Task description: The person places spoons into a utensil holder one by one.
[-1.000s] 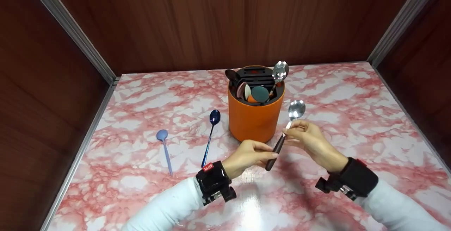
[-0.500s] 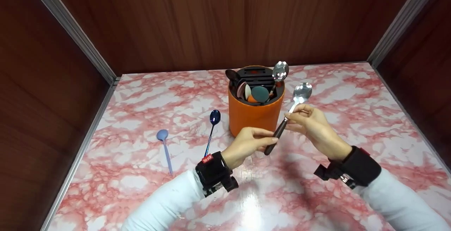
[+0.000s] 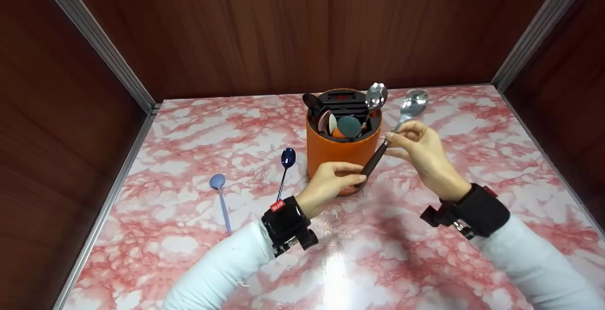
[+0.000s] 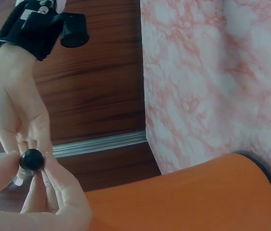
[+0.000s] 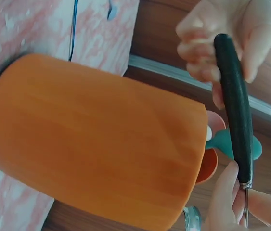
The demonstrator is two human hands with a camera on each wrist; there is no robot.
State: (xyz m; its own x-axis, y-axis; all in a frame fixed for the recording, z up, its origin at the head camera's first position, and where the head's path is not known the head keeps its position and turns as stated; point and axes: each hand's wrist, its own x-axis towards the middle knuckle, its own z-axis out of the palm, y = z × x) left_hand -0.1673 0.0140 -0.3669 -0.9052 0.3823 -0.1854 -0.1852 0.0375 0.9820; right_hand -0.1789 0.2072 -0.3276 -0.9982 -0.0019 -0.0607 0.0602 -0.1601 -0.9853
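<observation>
A metal spoon with a dark handle [image 3: 376, 158] is held tilted in the air by both hands, its shiny bowl pointing up and away to the right. My left hand [image 3: 330, 183] pinches the lower end of the handle; the left wrist view shows that rounded black end [image 4: 32, 160] between thumb and fingers. Higher up, my right hand [image 3: 426, 158] pinches the neck where handle meets metal. Just behind stands an orange cylindrical utensil holder [image 3: 341, 156] with a black slotted top. Several utensils stick out of it, among them a silver spoon [image 3: 376, 96] and a teal utensil [image 5: 226, 143].
On the pink marbled table [image 3: 179, 272], a glossy dark blue spoon [image 3: 288, 158] lies left of the holder, its handle partly behind my left wrist. Farther left lies a light purple spoon [image 3: 218, 181]. Brown wood-grain panels [image 3: 302, 31] enclose the back and sides.
Both hands have raised the spoon and carried it slightly right, away from me. Its bowl now stands beside the holder's top. The holder and the spoons on the table have stayed put.
</observation>
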